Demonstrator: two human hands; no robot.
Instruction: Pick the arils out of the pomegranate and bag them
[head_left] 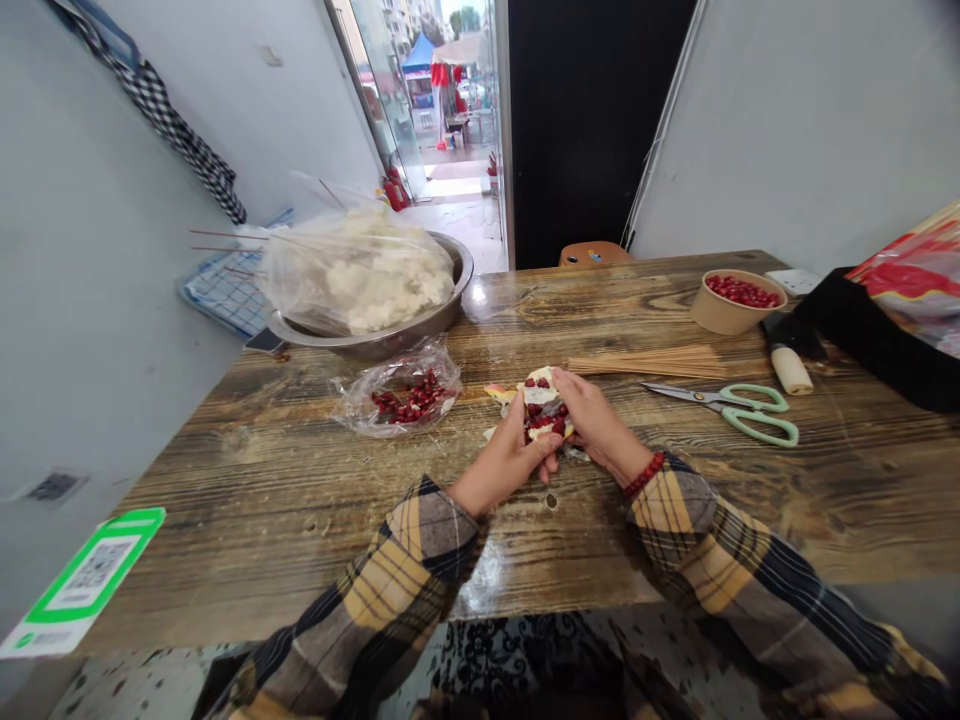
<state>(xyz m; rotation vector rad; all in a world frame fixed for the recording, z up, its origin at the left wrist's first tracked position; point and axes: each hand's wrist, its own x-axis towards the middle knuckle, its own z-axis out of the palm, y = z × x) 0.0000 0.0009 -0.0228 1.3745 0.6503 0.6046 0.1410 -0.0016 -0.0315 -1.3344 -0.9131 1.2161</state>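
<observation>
One left hand [504, 460] and one right hand [596, 420] grasp a pomegranate piece [541, 410], likely light, easily bruised, best cupped from outside.

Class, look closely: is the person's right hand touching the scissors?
Apart. The head view shows bare wooden tabletop between the right hand, which holds the pomegranate piece, and the scissors.

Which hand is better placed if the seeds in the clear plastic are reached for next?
Probably the left hand: it is nearer the seeds, which lie to its left. The right hand is beyond the pomegranate, which both hold.
</observation>
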